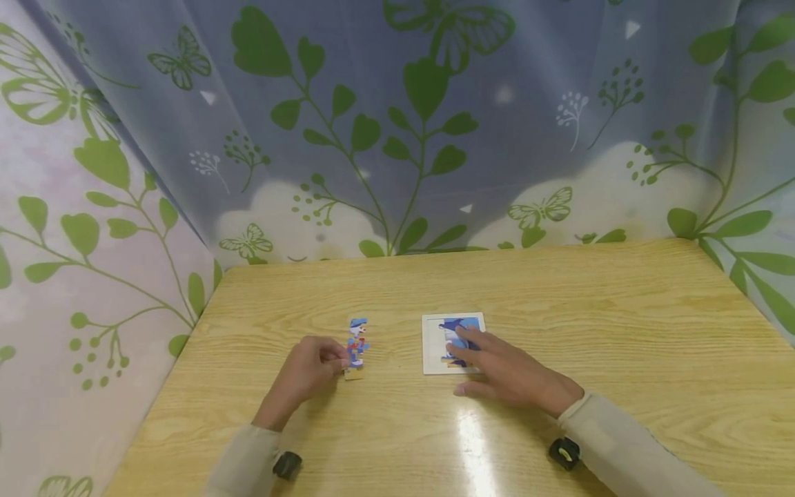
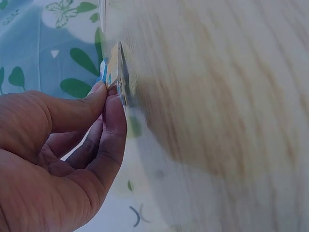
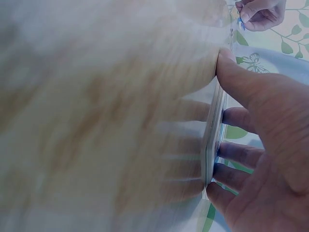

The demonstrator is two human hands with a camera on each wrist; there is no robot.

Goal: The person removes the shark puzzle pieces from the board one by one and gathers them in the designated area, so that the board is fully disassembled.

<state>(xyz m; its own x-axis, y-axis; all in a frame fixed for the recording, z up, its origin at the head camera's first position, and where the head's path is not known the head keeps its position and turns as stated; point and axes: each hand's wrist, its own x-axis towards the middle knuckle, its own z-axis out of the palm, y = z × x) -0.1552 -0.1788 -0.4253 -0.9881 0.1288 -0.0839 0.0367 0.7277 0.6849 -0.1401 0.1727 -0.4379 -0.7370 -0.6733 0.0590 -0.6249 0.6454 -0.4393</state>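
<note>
My left hand (image 1: 310, 366) pinches the lower end of a narrow strip of joined jigsaw pieces (image 1: 357, 333) between thumb and fingers. The strip shows blue, white, red and yellow print. In the left wrist view the strip's lower end (image 2: 114, 65) is tilted up from the wooden surface. To the right lies a jigsaw tray with a white frame (image 1: 428, 369), partly filled with blue and white jigsaw pieces (image 1: 470, 322). Spread fingers of my right hand (image 1: 512, 369) rest on these pieces, hiding some of them. Its thumb touches the tabletop beside the tray (image 3: 209, 150).
Both things are on a light wooden table (image 1: 559, 310). A curtain with leaves and butterflies (image 1: 397, 138) hangs along the far edge and the left side. Black wrist devices (image 1: 564, 453) sit at both sleeves.
</note>
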